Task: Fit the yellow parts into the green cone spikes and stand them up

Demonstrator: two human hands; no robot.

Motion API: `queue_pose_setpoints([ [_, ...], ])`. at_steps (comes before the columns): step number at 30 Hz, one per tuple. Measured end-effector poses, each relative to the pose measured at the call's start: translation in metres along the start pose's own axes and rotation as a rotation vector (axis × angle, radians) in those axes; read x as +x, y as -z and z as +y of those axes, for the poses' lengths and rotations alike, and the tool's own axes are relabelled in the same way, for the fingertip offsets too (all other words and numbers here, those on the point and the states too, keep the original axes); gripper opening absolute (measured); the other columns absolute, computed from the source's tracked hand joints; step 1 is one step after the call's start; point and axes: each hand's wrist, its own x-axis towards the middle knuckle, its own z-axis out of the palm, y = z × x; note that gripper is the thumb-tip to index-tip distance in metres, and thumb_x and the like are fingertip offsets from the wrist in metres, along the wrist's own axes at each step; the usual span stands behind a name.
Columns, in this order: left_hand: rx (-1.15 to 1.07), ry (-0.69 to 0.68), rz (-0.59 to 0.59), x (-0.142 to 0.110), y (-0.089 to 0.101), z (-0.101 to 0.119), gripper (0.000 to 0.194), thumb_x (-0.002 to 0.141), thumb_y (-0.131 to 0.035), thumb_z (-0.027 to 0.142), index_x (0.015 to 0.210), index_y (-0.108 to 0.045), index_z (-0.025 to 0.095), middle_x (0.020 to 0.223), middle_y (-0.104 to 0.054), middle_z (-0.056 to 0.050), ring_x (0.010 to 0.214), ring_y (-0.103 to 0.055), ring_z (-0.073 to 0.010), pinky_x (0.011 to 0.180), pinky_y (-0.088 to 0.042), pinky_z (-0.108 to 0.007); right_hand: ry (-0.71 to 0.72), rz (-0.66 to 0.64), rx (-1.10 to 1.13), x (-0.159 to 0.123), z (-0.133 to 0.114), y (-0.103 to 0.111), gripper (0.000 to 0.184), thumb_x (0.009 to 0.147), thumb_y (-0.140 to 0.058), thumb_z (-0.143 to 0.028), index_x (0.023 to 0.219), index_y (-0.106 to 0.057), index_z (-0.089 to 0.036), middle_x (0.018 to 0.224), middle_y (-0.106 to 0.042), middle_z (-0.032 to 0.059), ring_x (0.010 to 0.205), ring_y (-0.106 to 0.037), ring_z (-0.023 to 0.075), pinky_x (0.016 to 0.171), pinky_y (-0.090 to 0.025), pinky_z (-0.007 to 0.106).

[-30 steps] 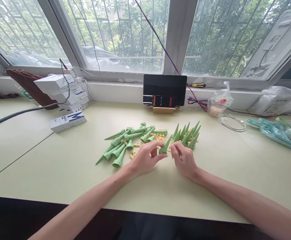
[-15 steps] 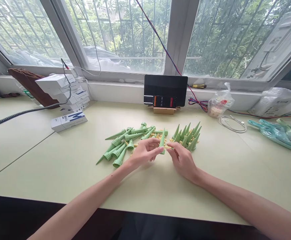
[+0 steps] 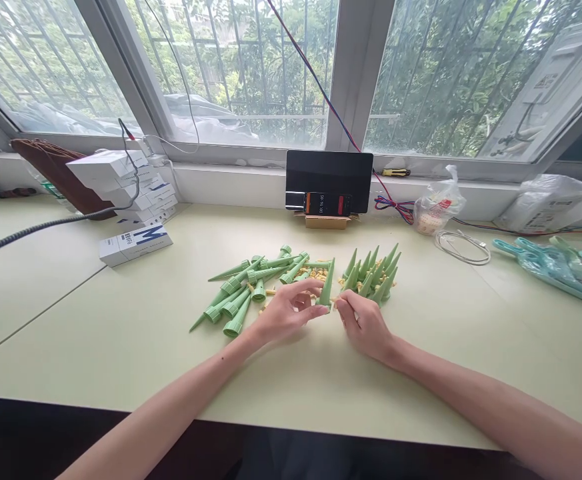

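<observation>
Daylight falls through the tall windows (image 3: 231, 73) onto a pale counter (image 3: 471, 320), with bars and leafy trees beyond the glass. Against the sill stands a dark screen (image 3: 329, 172), and in front of it a phone (image 3: 327, 203) rests sideways on a small cardboard stand (image 3: 325, 222).

Near the middle of the counter a person works with both hands. From where I stand, the left hand (image 3: 291, 308) has its thumb and fingers closed around the base of a green cone (image 3: 327, 283), keeping it nearly upright, point up. Just beside it, the right hand (image 3: 363, 320) is bunched narrow, pinching a small yellow peg (image 3: 336, 300) close to the cone's lower end; whether the two touch I cannot tell.

Behind and to the left lie loose green cones (image 3: 233, 305), on their sides and across one another, with yellow pieces (image 3: 321, 272) scattered next to them. Beyond the right hand, a tight group of upright cones (image 3: 373, 273) stands points up, yellow bits showing around their bases.

Farther left sits a stack of white boxes (image 3: 121, 167), one single box (image 3: 135, 245) in front; toward the right are a knotted plastic bag (image 3: 438, 208) and a coiled white cable (image 3: 463, 248).
</observation>
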Motion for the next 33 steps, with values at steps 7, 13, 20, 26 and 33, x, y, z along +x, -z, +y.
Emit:
queue_pose_setpoints([
  [7, 0.097, -0.204, 0.057, 0.0007, -0.0052, -0.004, 0.028, 0.085, -0.07, 0.03, 0.11, -0.066, 0.018, 0.103, -0.067, -0.006, 0.057, -0.052, -0.0057, 0.054, -0.053, -0.021, 0.014, 0.016, 0.065, -0.0009, 0.001, -0.0008, 0.032, 0.103, -0.035, -0.028, 0.072, -0.042, -0.021, 0.059, -0.044, -0.0042, 0.05, -0.041, 0.0107, 0.051, -0.034, 0.024],
  [13, 0.121, -0.24, 0.057, 0.0004, -0.0058, -0.0025, 0.026, 0.087, -0.068, 0.028, 0.11, -0.066, 0.016, 0.088, -0.068, -0.004, 0.049, -0.048, -0.004, 0.051, -0.052, -0.02, 0.009, 0.017, 0.073, -0.0013, 0.0016, -0.0006, 0.033, 0.103, -0.034, -0.03, 0.072, -0.042, -0.022, 0.056, -0.044, -0.0048, 0.048, -0.039, 0.0106, 0.05, -0.034, 0.024],
  [20, 0.154, -0.273, 0.016, -0.0004, -0.0049, 0.0039, 0.022, 0.091, -0.062, 0.029, 0.11, -0.067, 0.019, 0.106, -0.066, -0.009, 0.062, -0.056, -0.0081, 0.053, -0.054, -0.021, -0.044, -0.009, 0.123, -0.0017, 0.002, -0.0004, 0.036, 0.104, -0.033, -0.036, 0.074, -0.045, -0.022, 0.053, -0.043, -0.0055, 0.046, -0.041, 0.0111, 0.049, -0.036, 0.025],
  [26, 0.214, -0.25, 0.014, -0.0007, -0.0053, 0.0037, 0.022, 0.09, -0.062, 0.03, 0.11, -0.064, 0.019, 0.106, -0.066, -0.008, 0.06, -0.057, -0.0079, 0.054, -0.053, -0.022, -0.067, -0.004, 0.14, -0.0001, 0.0022, -0.0002, 0.037, 0.104, -0.034, -0.039, 0.074, -0.046, -0.022, 0.052, -0.043, -0.0053, 0.046, -0.041, 0.011, 0.048, -0.036, 0.024],
  [33, 0.257, -0.149, -0.028, -0.0017, -0.008, 0.0003, 0.025, 0.09, -0.062, 0.033, 0.11, -0.059, 0.018, 0.08, -0.063, -0.001, 0.057, -0.058, -0.0094, 0.056, -0.051, -0.023, -0.093, 0.017, 0.17, 0.0, 0.0008, 0.0, 0.039, 0.104, -0.034, -0.04, 0.071, -0.042, -0.022, 0.053, -0.042, -0.005, 0.045, -0.04, 0.0105, 0.046, -0.036, 0.024],
])
